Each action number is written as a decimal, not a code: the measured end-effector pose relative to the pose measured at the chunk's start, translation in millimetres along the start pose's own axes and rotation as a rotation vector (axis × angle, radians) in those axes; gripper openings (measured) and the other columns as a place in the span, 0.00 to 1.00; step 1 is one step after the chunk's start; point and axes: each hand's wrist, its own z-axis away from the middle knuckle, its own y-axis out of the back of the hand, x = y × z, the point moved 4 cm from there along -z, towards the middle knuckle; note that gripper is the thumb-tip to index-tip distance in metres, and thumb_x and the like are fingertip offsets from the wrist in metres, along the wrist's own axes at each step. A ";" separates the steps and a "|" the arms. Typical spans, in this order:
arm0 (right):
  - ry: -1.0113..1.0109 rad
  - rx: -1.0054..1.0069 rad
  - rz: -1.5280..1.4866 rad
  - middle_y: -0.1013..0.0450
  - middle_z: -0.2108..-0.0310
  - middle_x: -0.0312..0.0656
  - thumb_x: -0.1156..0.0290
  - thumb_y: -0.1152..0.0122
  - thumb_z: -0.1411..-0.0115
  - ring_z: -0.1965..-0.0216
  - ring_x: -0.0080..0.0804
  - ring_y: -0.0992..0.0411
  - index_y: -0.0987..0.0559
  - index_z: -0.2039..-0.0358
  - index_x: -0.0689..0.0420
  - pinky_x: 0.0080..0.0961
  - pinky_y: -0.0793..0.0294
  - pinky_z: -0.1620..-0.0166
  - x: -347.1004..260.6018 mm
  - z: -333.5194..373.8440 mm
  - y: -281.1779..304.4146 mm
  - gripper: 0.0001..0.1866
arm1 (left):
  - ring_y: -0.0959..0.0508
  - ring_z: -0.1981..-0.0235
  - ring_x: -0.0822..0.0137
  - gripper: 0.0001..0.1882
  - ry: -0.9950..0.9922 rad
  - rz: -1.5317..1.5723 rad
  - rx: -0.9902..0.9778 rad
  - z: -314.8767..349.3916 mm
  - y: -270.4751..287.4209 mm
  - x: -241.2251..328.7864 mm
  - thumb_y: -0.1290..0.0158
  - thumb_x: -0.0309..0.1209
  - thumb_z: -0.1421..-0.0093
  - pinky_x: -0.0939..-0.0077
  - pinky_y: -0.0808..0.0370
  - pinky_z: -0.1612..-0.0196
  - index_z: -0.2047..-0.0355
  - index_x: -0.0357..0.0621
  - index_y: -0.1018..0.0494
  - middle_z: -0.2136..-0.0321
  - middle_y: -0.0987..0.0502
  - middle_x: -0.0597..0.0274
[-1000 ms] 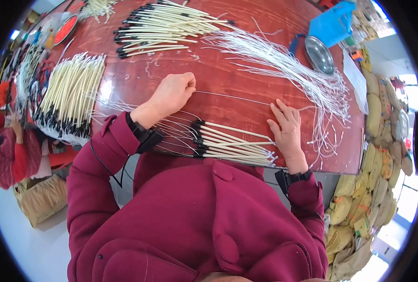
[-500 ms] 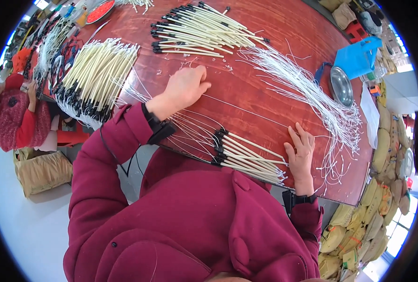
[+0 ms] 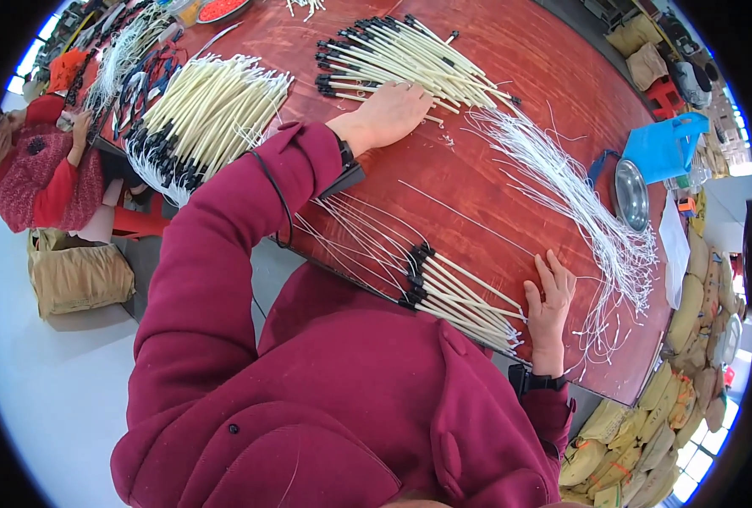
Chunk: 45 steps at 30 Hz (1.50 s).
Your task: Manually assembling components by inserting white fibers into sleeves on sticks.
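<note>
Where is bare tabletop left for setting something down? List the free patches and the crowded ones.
Free: the red-brown table beyond the far stick pile, and the strip between left hand and right hand, crossed only by stray wires. Crowded: the big left stick pile, the near bundle, and the white wire sheaf beside the metal bowl.

Bright, even daylight fills my view; the red table [image 3: 511, 76] shows soft glare, shadows are faint, edges bend strongly, and black corners frame everything.
</note>
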 end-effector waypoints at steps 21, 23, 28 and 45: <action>-0.022 0.051 -0.004 0.27 0.38 0.47 0.64 0.33 0.38 0.41 0.48 0.32 0.19 0.43 0.59 0.41 0.34 0.36 0.1 0.6 -3.0 0.23 | 0.23 0.59 0.45 0.04 0.109 0.560 -0.126 119.0 56.3 12.6 0.48 0.25 0.35 0.53 0.26 0.57 0.60 0.42 0.29 0.64 0.25 0.53; -0.020 0.050 0.001 0.27 0.38 0.47 0.64 0.33 0.38 0.41 0.48 0.32 0.19 0.43 0.59 0.41 0.34 0.36 -1.2 -0.3 -2.7 0.23 | 0.23 0.59 0.45 0.04 0.111 0.572 -0.129 118.4 56.3 13.8 0.48 0.25 0.35 0.53 0.26 0.57 0.60 0.41 0.29 0.64 0.25 0.53; -0.024 0.064 -0.012 0.27 0.38 0.45 0.62 0.32 0.38 0.42 0.46 0.32 0.18 0.44 0.57 0.42 0.36 0.36 0.2 0.7 -4.9 0.24 | 0.23 0.59 0.45 0.04 0.116 0.589 -0.137 114.9 57.9 16.2 0.49 0.24 0.36 0.54 0.26 0.57 0.61 0.41 0.29 0.65 0.25 0.53; 0.005 -0.010 0.014 0.29 0.36 0.46 0.63 0.32 0.40 0.40 0.48 0.33 0.21 0.41 0.61 0.42 0.36 0.35 -4.2 -1.0 -2.9 0.28 | 0.22 0.58 0.47 0.06 -0.040 0.440 -0.095 98.1 55.3 38.9 0.48 0.23 0.37 0.59 0.23 0.56 0.60 0.42 0.27 0.62 0.25 0.53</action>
